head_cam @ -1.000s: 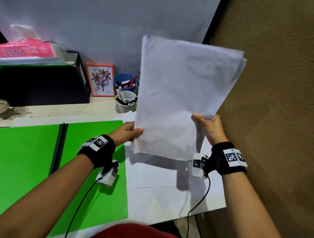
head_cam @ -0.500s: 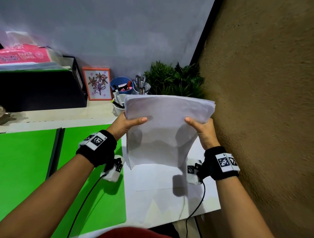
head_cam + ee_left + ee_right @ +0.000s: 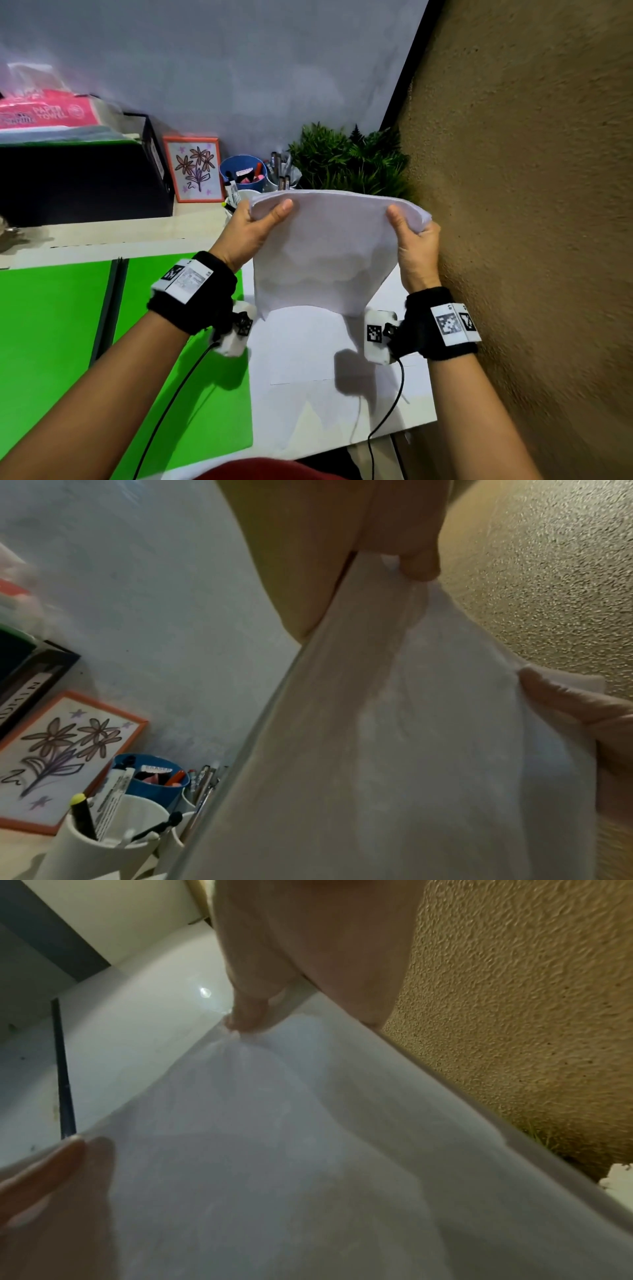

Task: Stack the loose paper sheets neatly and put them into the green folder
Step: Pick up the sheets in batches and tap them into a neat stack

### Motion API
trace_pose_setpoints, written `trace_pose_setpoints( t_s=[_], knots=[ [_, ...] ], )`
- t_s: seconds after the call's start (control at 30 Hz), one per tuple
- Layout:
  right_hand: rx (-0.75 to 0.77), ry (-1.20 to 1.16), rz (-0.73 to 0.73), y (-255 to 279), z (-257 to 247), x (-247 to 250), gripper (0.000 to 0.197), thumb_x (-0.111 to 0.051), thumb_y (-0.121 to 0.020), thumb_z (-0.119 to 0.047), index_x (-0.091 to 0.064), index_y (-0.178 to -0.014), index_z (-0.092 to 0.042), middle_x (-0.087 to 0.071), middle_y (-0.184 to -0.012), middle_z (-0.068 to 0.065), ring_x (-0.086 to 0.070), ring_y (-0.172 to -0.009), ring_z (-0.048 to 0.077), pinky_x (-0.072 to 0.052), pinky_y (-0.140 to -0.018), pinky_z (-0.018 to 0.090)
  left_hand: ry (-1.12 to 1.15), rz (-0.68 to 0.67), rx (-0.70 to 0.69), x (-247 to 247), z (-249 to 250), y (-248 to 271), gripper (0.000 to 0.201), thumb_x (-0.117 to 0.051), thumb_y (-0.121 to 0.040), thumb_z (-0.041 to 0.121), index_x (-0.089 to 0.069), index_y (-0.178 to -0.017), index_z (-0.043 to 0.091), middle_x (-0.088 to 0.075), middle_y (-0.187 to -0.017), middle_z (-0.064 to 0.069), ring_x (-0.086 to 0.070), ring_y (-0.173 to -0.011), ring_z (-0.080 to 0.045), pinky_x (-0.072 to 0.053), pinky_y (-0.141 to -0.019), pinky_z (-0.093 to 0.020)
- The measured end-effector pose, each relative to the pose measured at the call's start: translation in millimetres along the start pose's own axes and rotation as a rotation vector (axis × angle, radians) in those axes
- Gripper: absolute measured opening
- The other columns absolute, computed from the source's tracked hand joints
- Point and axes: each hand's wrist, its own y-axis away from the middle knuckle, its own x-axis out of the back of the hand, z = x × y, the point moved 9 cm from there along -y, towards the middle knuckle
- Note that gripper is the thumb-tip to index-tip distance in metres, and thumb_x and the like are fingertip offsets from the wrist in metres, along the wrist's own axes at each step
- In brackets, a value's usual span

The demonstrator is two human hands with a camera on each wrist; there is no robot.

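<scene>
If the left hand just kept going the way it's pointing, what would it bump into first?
Probably the white cup of markers, just beyond the left hand, which grips the paper stack. The blue pen cup stands further back. Depth is hard to judge here.

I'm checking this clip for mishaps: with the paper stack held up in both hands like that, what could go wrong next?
1. The paper stack bows between the left hand and right hand; each grip pinches only a top corner, so inner sheets could slip and fan out.
2. The white pen cup stands close behind the stack; a forward swing might knock it.
3. Another sheet lies on the desk and could get left out.
</scene>
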Motion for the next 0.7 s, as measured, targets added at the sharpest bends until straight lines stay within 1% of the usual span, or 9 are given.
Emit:
trace_pose_setpoints(
  t_s=[0.07, 0.13, 0.2, 0.33, 0.4, 0.47, 0.53, 0.63, 0.7],
  knots=[
    [0.022, 0.004, -0.016, 0.6, -4.2, -4.8, 0.023, -0.055, -0.076, -0.040, -0.068, -0.065, -0.026, -0.066, -0.056, -0.023, -0.057, -0.057, -0.010, -0.045, -0.056, 0.007, -0.030, 0.015, -0.022, 2.9, 6.0, -0.4, 0.052, -0.060, -0.054, 0.074, -0.065, -0.080, 0.030, -0.072, -0.071, 0.020, -0.063, -0.069, 0.008, -0.049, -0.063, -0.009],
    [0.035, 0.033, -0.035, 1.2, -1.5, -6.4, 0.038, -0.048, -0.067, -0.061, -0.058, -0.070, -0.024, -0.062, -0.055, -0.025, -0.053, -0.055, -0.012, -0.041, -0.056, 0.004, -0.057, 0.031, -0.043, 4.9, 8.9, -2.1, 0.067, -0.051, -0.045, 0.086, -0.064, -0.082, 0.031, -0.069, -0.079, 0.014, -0.062, -0.070, 0.009, -0.048, -0.064, -0.009],
    [0.021, 0.081, -0.042, 1.3, 3.7, -6.2, 0.053, -0.043, -0.061, -0.075, -0.052, -0.071, -0.024, -0.060, -0.055, -0.026, -0.051, -0.054, -0.012, -0.040, -0.056, 0.004, -0.063, 0.042, -0.053, 5.7, 8.0, -2.8, 0.079, -0.044, -0.042, 0.090, -0.061, -0.091, 0.030, -0.063, -0.089, 0.011, -0.062, -0.074, 0.009, -0.048, -0.065, -0.008],
    [-0.039, 0.086, -0.095, 1.2, 10.9, -5.0, 0.070, -0.032, -0.055, -0.087, -0.062, -0.078, -0.028, -0.067, -0.062, -0.019, -0.059, -0.062, -0.011, -0.046, -0.061, 0.006, -0.050, 0.083, -0.015, 12.8, -3.3, 0.1, 0.098, -0.041, -0.038, 0.093, -0.058, -0.105, 0.024, -0.063, -0.099, 0.008, -0.060, -0.086, 0.002, -0.051, -0.074, -0.012],
    [-0.086, 0.048, -0.136, 2.6, 18.1, -3.7, 0.055, -0.042, -0.063, -0.074, -0.063, -0.084, -0.027, -0.071, -0.069, -0.017, -0.064, -0.070, -0.009, -0.049, -0.065, 0.008, -0.059, 0.051, 0.035, 12.2, -15.4, 2.6, 0.070, -0.056, -0.052, 0.078, -0.059, -0.098, 0.025, -0.070, -0.084, 0.014, -0.064, -0.077, 0.006, -0.053, -0.069, -0.012],
    [-0.160, 0.047, -0.153, 9.4, 37.6, -4.3, 0.028, -0.068, -0.072, -0.046, -0.064, -0.087, -0.023, -0.073, -0.071, -0.018, -0.067, -0.072, -0.006, -0.051, -0.068, 0.013, -0.070, 0.012, 0.098, 8.8, -33.2, 8.0, 0.033, -0.066, -0.076, 0.032, -0.058, -0.103, 0.016, -0.071, -0.066, 0.025, -0.064, -0.067, 0.011, -0.051, -0.063, -0.007],
    [-0.230, 0.094, -0.132, 17.2, 57.5, -1.1, 0.010, -0.070, -0.079, -0.015, -0.065, -0.086, -0.021, -0.074, -0.070, -0.015, -0.068, -0.070, -0.002, -0.052, -0.072, 0.023, -0.110, -0.003, 0.132, 7.9, -47.6, 13.9, 0.023, -0.061, -0.080, 0.005, -0.057, -0.098, 0.019, -0.067, -0.062, 0.032, -0.062, -0.065, 0.014, -0.050, -0.063, -0.005],
    [-0.238, 0.074, -0.118, 19.0, 65.8, 2.2, 0.019, -0.064, -0.081, -0.002, -0.065, -0.085, -0.021, -0.074, -0.073, -0.014, -0.068, -0.074, 0.000, -0.054, -0.072, 0.021, -0.121, 0.043, 0.093, 13.1, -48.2, 15.2, 0.030, -0.060, -0.080, -0.002, -0.058, -0.080, 0.028, -0.066, -0.059, 0.032, -0.060, -0.062, 0.016, -0.049, -0.067, -0.004],
    [-0.262, 0.062, -0.120, 21.3, 74.5, 1.3, 0.023, -0.065, -0.079, 0.001, -0.065, -0.084, -0.021, -0.073, -0.079, -0.009, -0.068, -0.074, 0.001, -0.055, -0.073, 0.021, -0.103, 0.057, 0.114, 15.6, -59.1, 17.6, 0.031, -0.059, -0.080, -0.003, -0.058, -0.080, 0.027, -0.066, -0.058, 0.032, -0.059, -0.062, 0.017, -0.048, -0.066, -0.002]
  ],
)
